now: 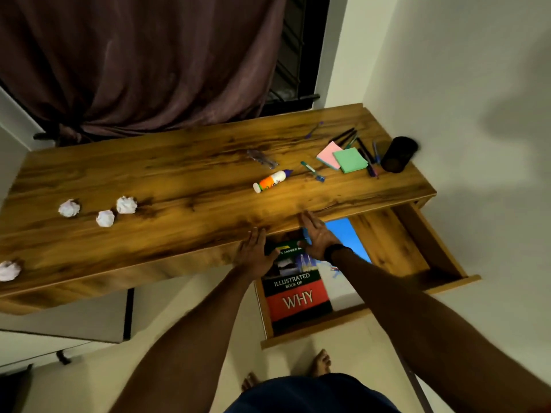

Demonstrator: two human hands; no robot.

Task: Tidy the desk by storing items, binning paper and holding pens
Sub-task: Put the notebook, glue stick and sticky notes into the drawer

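Book (293,290) lies flat in the open drawer (310,330), half under the desk (149,189) edge; likely stiff and heavy, best taken by its side edges. Left hand (253,251) and right hand (320,238) rest on its far end, fingers straight and together. Paper balls (105,218), glue (272,180), pens (365,153), sticky notes (350,160) on wood top; curtain (143,61) behind

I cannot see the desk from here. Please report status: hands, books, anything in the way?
Left hand and right hand both flat on book in open drawer. Paper balls, pens, glue on desk. No obstruction.
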